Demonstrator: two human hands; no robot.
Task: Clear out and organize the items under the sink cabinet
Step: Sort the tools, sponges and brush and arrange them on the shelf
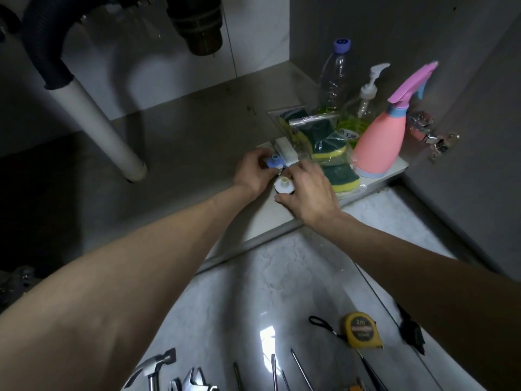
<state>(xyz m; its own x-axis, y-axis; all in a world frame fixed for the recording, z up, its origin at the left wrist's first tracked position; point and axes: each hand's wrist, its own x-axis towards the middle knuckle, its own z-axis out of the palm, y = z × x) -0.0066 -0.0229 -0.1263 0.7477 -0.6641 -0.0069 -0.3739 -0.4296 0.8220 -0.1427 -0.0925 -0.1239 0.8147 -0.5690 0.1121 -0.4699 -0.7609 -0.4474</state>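
Observation:
Both my arms reach into the under-sink cabinet. My left hand (253, 172) grips a small blue fitting (274, 160) on the cabinet floor (183, 153). My right hand (308, 190) is curled around a small white round fitting (283, 185) right beside the blue one. Just behind them lies a white block (285, 149). Green-and-yellow sponges in clear bags (324, 139) lie to the right, with one loose sponge (342, 179) in front. A pink spray bottle (380, 139), a pump bottle (366, 100) and a clear plastic bottle (334, 77) stand in the right corner.
A white drain pipe (98, 122) with a black hose (45, 43) and the drain trap (197, 26) occupy the left and top. On the marble floor (253, 292) outside lie a hammer (153, 368), pliers (194, 382), screwdrivers (301, 368) and a yellow tape measure (362, 330). A metal hinge (431, 134) is on the right wall.

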